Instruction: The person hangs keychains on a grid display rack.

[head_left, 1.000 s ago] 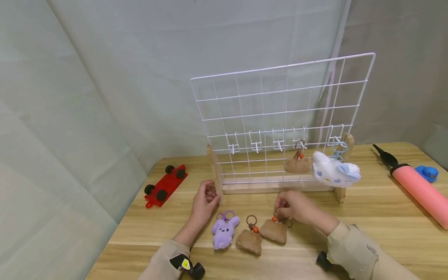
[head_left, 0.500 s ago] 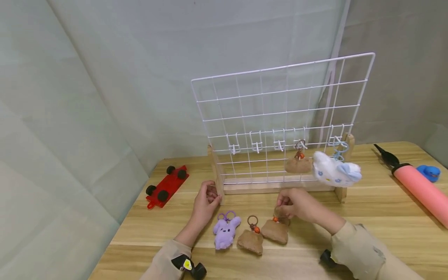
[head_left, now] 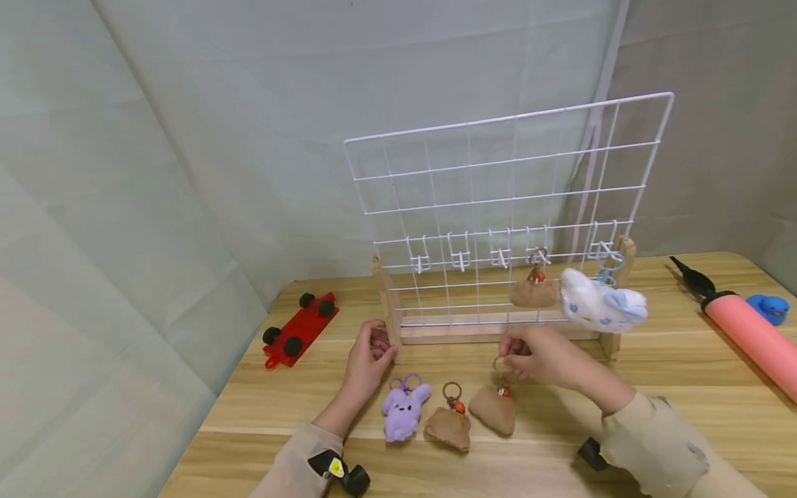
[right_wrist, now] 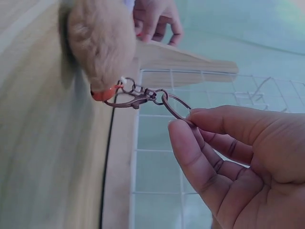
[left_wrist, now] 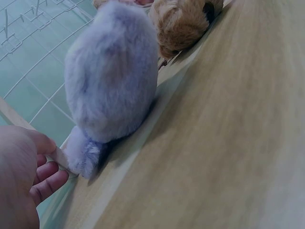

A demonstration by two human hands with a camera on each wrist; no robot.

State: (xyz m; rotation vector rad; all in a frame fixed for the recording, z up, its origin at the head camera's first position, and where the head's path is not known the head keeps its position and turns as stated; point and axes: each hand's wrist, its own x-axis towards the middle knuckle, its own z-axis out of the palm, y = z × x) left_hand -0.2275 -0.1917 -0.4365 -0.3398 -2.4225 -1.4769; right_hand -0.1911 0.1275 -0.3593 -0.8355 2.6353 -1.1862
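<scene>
My right hand (head_left: 540, 356) pinches the metal ring (right_wrist: 174, 107) of a brown plush keychain (head_left: 494, 409) between thumb and fingertips. The ring and clasp are drawn up while the plush body stays low at the table; an orange bead (right_wrist: 102, 93) hangs by the clasp. My left hand (head_left: 369, 360) holds the wooden foot (head_left: 387, 304) at the left end of a white wire rack (head_left: 492, 183), thumb in front. Beside it lie a purple plush keychain (head_left: 403, 416) and another brown plush keychain (head_left: 450, 427). In the left wrist view the purple plush (left_wrist: 112, 71) hides part of the foot.
Several white hooks (head_left: 461, 259) line the rack. A brown plush (head_left: 533, 292) and a white cat plush (head_left: 600, 304) hang on the right ones. At left lies a red wheeled toy (head_left: 301, 330); at right, a pink pump (head_left: 753, 339) and a blue duck (head_left: 769, 308).
My right hand has risen slightly and moved a little right, pulling the keychain's ring up and turning its plush body. My left hand stays at the rack's foot.
</scene>
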